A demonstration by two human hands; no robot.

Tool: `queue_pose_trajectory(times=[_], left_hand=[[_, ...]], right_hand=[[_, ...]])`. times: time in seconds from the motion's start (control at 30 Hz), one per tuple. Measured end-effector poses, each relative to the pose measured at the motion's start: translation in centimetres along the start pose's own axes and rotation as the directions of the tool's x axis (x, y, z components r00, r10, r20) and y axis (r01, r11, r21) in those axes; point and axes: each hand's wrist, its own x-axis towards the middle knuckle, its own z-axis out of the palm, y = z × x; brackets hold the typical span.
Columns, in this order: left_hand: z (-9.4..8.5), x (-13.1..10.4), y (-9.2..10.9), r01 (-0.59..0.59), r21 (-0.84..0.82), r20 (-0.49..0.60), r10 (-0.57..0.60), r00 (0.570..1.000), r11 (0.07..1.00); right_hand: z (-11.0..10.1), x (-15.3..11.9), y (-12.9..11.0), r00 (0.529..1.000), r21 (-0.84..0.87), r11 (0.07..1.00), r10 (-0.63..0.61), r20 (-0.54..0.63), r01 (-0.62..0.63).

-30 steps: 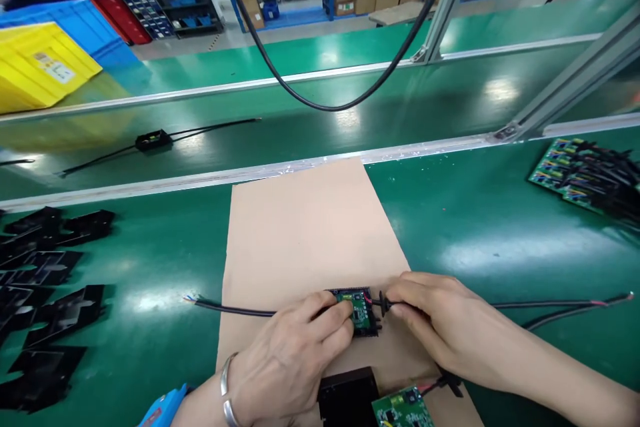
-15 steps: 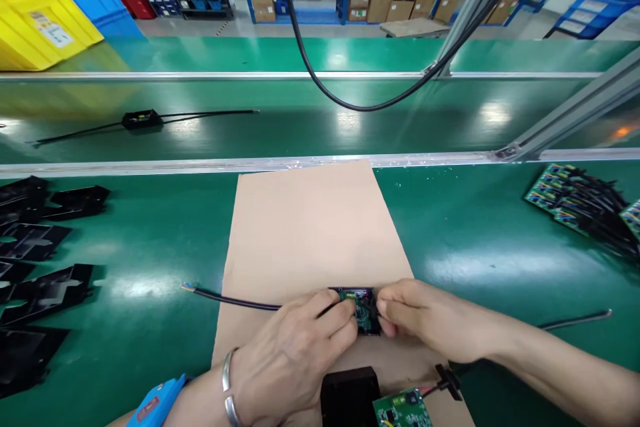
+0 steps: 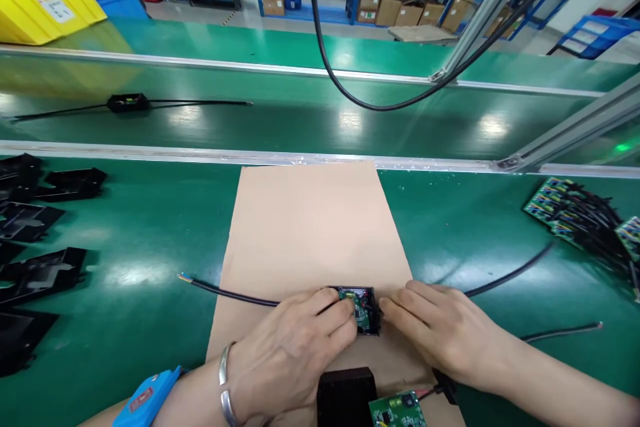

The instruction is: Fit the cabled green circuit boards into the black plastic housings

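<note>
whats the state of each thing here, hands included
black case: open, circuit board inside
left hand: curled over the case
right hand: fingertips at case's right end
left cable: coloured wire ends exposed
cardboard: lying flat
overhead cable: hanging in a loop
lower board: face up

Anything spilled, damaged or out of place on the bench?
Only small pale flecks on the green bench, near the far right corner of the cardboard; they look like stray debris. No damage shows on the circuit board, though the left hand partly covers it.
</note>
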Motion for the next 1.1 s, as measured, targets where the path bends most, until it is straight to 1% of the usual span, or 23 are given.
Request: queue_pose_trajectory(times=[0.07, 0.17, 0.2, 0.27, 0.33, 0.4, 0.53, 0.6, 0.67, 0.77, 0.83, 0.9, 0.97, 1.03, 1.07, 1.1], left_hand=[[-0.1, 0.0, 0.0, 0.001, -0.008, -0.009, -0.001, 1.0, 1.0], [-0.4, 0.1, 0.1, 0.027, -0.01, -0.001, -0.027, 1.0, 1.0], [-0.5, 0.2, 0.1, 0.031, -0.008, 0.001, -0.031, 1.0, 0.999], [-0.6, 0.2, 0.1, 0.03, -0.003, -0.005, -0.03, 1.0, 1.0], [-0.6, 0.3, 0.1, 0.026, 0.0, -0.013, -0.026, 1.0, 1.0], [-0.6, 0.2, 0.2, 0.032, 0.009, -0.019, -0.031, 0.999, 0.999], [-0.4, 0.1, 0.4, 0.044, 0.028, -0.036, -0.043, 0.998, 0.999], [-0.4, 0.1, 0.4, 0.045, 0.023, -0.033, -0.044, 0.998, 0.999], [-0.4, 0.2, 0.4, 0.036, 0.014, -0.015, -0.036, 0.999, 0.999], [-0.7, 0.5, 0.4, 0.021, 0.008, 0.023, -0.021, 1.0, 1.0], [-0.9, 0.7, 0.5, 0.019, 0.016, 0.036, -0.02, 0.999, 1.0], [-1.3, 1.1, 0.8, 0.023, 0.035, 0.043, -0.025, 0.999, 0.999], [-1.6, 1.4, 1.1, 0.031, 0.062, 0.057, -0.034, 0.998, 0.998], [-1.9, 1.7, 1.4, 0.041, 0.083, 0.082, -0.048, 0.996, 0.996], [-2.0, 1.8, 1.5, 0.046, 0.091, 0.089, -0.054, 0.995, 0.995], [-2.1, 1.9, 1.5, 0.054, 0.096, 0.09, -0.063, 0.994, 0.994]], right_hand=[[0.1, 0.4, 0.4, 1.0, 0.07, 0.997, 0.024, 0.005, -0.025], [-0.5, 1.6, 1.4, 0.992, 0.256, 0.96, 0.095, 0.086, -0.114], [-0.8, 1.9, 1.7, 0.989, 0.295, 0.947, 0.095, 0.113, -0.125], [-1.2, 2.5, 2.1, 0.987, 0.318, 0.941, 0.071, 0.145, -0.114], [-1.5, 2.6, 2.0, 0.986, 0.3, 0.95, 0.039, 0.163, -0.087], [-1.5, 2.3, 1.4, 0.984, 0.279, 0.957, 0.033, 0.174, -0.082], [-0.6, 1.2, 0.3, 0.982, 0.271, 0.951, 0.113, 0.151, -0.151], [-0.2, 1.1, 0.3, 0.975, 0.274, 0.943, 0.148, 0.164, -0.189], [-0.3, 1.5, 0.6, 0.965, 0.259, 0.939, 0.177, 0.196, -0.225], [-1.1, 3.0, 0.9, 0.935, 0.184, 0.944, 0.216, 0.282, -0.274], [-1.7, 4.1, 0.9, 0.899, 0.133, 0.938, 0.254, 0.357, -0.319], [-2.0, 4.8, 0.7, 0.864, 0.097, 0.923, 0.307, 0.398, -0.372], [-2.1, 5.1, 0.5, 0.842, 0.057, 0.907, 0.362, 0.401, -0.418], [-1.9, 4.7, 0.2, 0.832, 0.019, 0.897, 0.403, 0.381, -0.442], [-1.8, 4.3, 0.1, 0.84, 0.015, 0.899, 0.404, 0.362, -0.438], [-1.7, 3.8, -0.1, 0.858, 0.025, 0.905, 0.392, 0.331, -0.424]])
